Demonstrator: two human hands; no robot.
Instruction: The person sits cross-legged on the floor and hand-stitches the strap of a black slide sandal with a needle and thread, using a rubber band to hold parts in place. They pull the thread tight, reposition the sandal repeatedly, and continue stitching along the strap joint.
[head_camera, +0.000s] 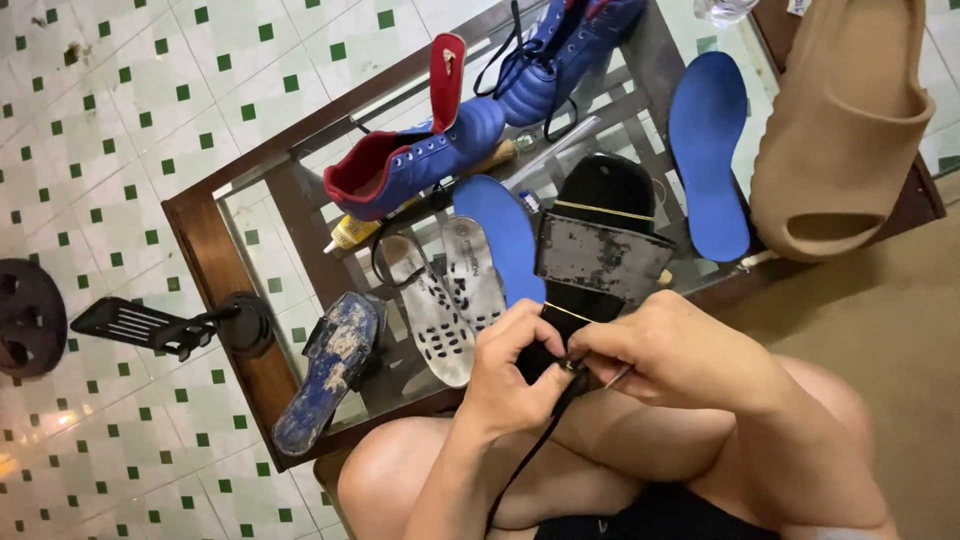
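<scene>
Head view, steeply down, close over lap

Both forearms converge above the bare knees, the left hand (515, 365) curled with fingers bent inward and thumb pressed forward, the right hand (672, 350) arched over it, knuckles up, fingertips pinched together where the two hands meet.

- L hand (515, 375) & R hand (672, 350): bare, no gloves, rings or watch; forearms bare, no sleeves in view.
- Knees & thighs bare.
- Dark shorts at bottom edge, approx. black, w/ small pale mark near the hem.
- Feet not in view.
</scene>
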